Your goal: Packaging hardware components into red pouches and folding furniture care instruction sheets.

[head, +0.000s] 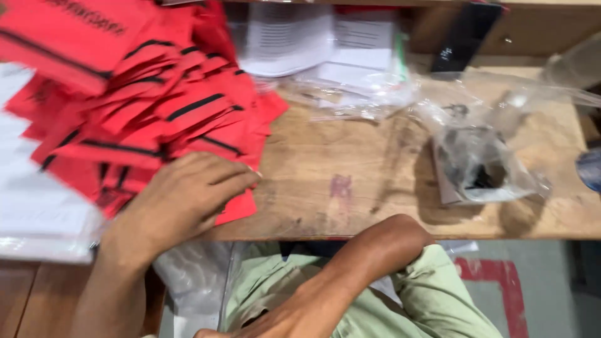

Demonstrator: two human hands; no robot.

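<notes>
A large heap of red fabric pieces with black stripes (144, 94) covers the left part of the wooden table (350, 206). My left hand (184, 197) lies flat on the near edge of this heap, fingers stretched out to the right, gripping nothing. My right arm is bent with the elbow at the table's front edge. My right hand (275, 325) hangs low over my lap in pale green trousers (432, 300), partly cut off by the frame, so its fingers are hard to read.
A clear plastic bag with small dark parts (479, 166) lies at the right. White printed sheets in plastic (325, 50) sit at the back, near a black object (466, 34). A white paper stack (37, 213) lies at the left. The floor carries a red marking (494, 275).
</notes>
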